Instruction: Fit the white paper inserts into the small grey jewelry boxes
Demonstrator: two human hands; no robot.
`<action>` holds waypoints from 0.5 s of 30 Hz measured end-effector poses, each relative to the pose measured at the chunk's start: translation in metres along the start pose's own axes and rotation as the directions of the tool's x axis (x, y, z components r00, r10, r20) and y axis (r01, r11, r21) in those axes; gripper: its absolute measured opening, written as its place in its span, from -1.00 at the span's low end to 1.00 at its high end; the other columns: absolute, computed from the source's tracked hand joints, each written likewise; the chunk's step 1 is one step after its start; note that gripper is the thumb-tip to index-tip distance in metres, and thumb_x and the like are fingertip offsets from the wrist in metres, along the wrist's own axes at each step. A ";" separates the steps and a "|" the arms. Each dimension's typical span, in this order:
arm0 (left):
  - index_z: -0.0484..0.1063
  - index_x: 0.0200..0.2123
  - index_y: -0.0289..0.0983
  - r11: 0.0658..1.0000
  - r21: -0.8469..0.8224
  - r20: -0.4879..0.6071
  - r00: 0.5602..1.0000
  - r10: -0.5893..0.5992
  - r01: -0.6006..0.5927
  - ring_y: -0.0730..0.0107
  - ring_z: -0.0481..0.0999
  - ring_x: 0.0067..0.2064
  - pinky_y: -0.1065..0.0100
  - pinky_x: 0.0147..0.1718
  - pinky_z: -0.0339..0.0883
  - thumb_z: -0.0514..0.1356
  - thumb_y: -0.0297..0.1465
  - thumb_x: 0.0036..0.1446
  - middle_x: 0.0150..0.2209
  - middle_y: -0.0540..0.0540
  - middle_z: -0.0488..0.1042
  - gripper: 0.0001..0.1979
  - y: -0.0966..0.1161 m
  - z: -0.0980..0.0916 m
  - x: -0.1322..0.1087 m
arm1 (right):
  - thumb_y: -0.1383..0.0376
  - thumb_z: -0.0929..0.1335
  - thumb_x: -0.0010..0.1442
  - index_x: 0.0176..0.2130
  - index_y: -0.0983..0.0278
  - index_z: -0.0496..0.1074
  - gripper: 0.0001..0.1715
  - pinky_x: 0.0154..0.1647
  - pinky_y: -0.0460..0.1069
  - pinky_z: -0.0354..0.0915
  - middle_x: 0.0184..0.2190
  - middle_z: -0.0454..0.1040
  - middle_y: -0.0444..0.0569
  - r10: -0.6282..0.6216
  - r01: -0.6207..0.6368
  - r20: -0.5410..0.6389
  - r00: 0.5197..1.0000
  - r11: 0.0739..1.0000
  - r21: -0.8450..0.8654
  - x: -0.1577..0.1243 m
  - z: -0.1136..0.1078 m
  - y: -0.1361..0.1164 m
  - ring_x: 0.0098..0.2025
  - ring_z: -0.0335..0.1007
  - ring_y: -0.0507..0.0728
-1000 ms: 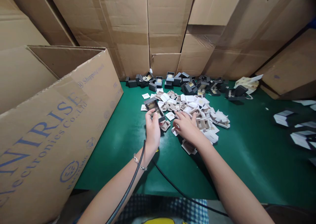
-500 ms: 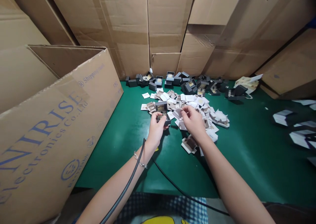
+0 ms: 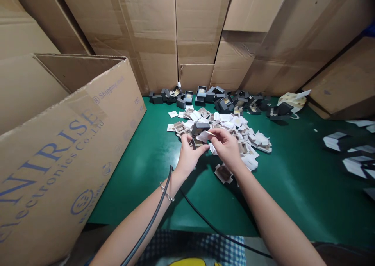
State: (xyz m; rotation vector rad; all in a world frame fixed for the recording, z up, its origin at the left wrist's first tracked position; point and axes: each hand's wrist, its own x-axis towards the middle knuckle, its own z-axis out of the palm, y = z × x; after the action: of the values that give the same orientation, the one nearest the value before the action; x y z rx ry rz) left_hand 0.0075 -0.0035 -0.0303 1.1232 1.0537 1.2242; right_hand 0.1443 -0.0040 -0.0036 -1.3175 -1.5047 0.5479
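Even overhead light, soft shadows, sharp centre, wide-angle bending at edges.

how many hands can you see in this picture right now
2. The left hand holds a small dark box above the green table; the right hand beside it pinches a white card at the box.

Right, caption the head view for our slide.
Left hand holds a small dark box; right hand holds a white card against it.

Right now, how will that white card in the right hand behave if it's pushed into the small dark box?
The white card looks thin, so it probably flexes. The small dark box, held in the left hand, seems light and may tip.
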 end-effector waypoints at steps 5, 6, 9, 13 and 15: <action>0.04 -0.24 -0.17 1.000 -0.024 0.048 0.999 0.006 -0.005 0.49 0.44 -0.26 0.35 -0.18 0.31 0.40 -0.37 -0.21 -0.21 0.04 0.34 -0.41 0.004 0.001 -0.002 | 0.37 0.23 0.03 -0.33 0.24 0.48 -0.74 -0.33 -0.03 0.34 -0.36 0.54 -0.05 -0.077 0.086 0.065 0.995 0.985 -0.150 0.001 -0.005 -0.005 -0.41 0.40 0.07; 0.04 -0.24 -0.17 1.000 -0.026 0.050 0.999 0.004 -0.002 0.49 0.45 -0.25 0.35 -0.17 0.31 0.40 -0.37 -0.21 -0.21 0.04 0.34 -0.41 0.005 0.001 -0.002 | 0.37 0.22 0.03 -0.34 0.24 0.48 -0.73 -0.34 -0.03 0.33 -0.37 0.54 -0.05 -0.079 0.092 0.080 0.994 0.982 -0.163 0.001 -0.005 -0.006 -0.42 0.40 0.07; 0.05 -0.23 -0.17 1.000 -0.012 0.039 0.999 0.000 0.000 0.49 0.45 -0.24 0.34 -0.16 0.31 0.40 -0.36 -0.21 -0.20 0.04 0.33 -0.41 0.005 0.000 -0.002 | 0.38 0.21 0.02 -0.34 0.24 0.47 -0.73 -0.33 -0.04 0.32 -0.37 0.54 -0.05 -0.090 0.111 0.115 0.989 0.977 -0.184 0.002 -0.007 -0.007 -0.42 0.40 0.07; 0.05 -0.22 -0.17 1.000 -0.007 0.042 0.999 -0.007 0.008 0.49 0.45 -0.24 0.35 -0.17 0.32 0.40 -0.35 -0.19 -0.19 0.03 0.33 -0.42 0.004 -0.001 -0.001 | 0.40 0.19 0.04 -0.30 0.24 0.47 -0.69 -0.31 -0.04 0.32 -0.33 0.55 -0.04 -0.119 0.148 0.140 0.983 0.965 -0.216 0.002 -0.010 -0.005 -0.33 0.44 0.09; 0.06 -0.22 -0.17 1.000 -0.003 0.044 0.999 -0.006 0.007 0.49 0.46 -0.24 0.36 -0.18 0.32 0.39 -0.34 -0.19 -0.18 0.03 0.33 -0.42 0.003 -0.001 -0.001 | 0.40 0.18 0.05 -0.29 0.24 0.46 -0.68 -0.30 -0.03 0.32 -0.32 0.56 -0.04 -0.126 0.160 0.150 0.981 0.957 -0.243 0.002 -0.011 -0.005 -0.32 0.45 0.10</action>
State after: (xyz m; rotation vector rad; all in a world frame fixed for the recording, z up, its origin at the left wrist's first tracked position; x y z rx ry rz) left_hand 0.0062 -0.0047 -0.0272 1.1388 1.0212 1.1903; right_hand 0.1516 -0.0062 0.0056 -1.3731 -1.8134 0.3630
